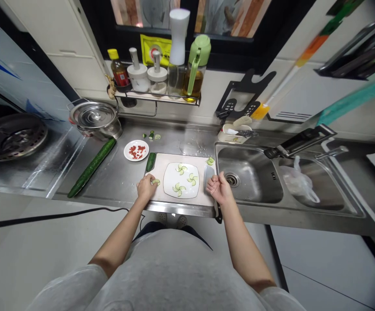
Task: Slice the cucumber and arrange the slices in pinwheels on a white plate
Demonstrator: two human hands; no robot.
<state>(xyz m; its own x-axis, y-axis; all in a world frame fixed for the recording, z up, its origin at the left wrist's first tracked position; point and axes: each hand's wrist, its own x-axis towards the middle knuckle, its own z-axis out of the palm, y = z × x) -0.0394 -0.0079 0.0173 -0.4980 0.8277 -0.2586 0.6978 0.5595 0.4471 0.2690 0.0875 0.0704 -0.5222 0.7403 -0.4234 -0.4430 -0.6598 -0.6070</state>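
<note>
My left hand (146, 188) is at the left edge of the pale cutting board (159, 194), its fingertips closed on thin cucumber slices (155, 182). My right hand (220, 188) is turned palm up over the board's right side, fingers loosely curled, with nothing visible in it. Beside and partly under it lies a knife (209, 172), its handle pointing toward me. On the board sits a square white plate (171, 179) bearing three pinwheels of cucumber slices (181, 169). More cucumber slices (210, 161) rest at the board's upper right corner. A cut cucumber piece (151, 161) lies at the upper left.
A small white plate (127, 150) holds chopped red bits. To its left are a whole cucumber (92, 168) and a lidded steel pot (95, 119). A double sink (255, 172) is on the right, with a plastic bag (299, 179). Seasoning bottles stand on the wall rack (161, 98).
</note>
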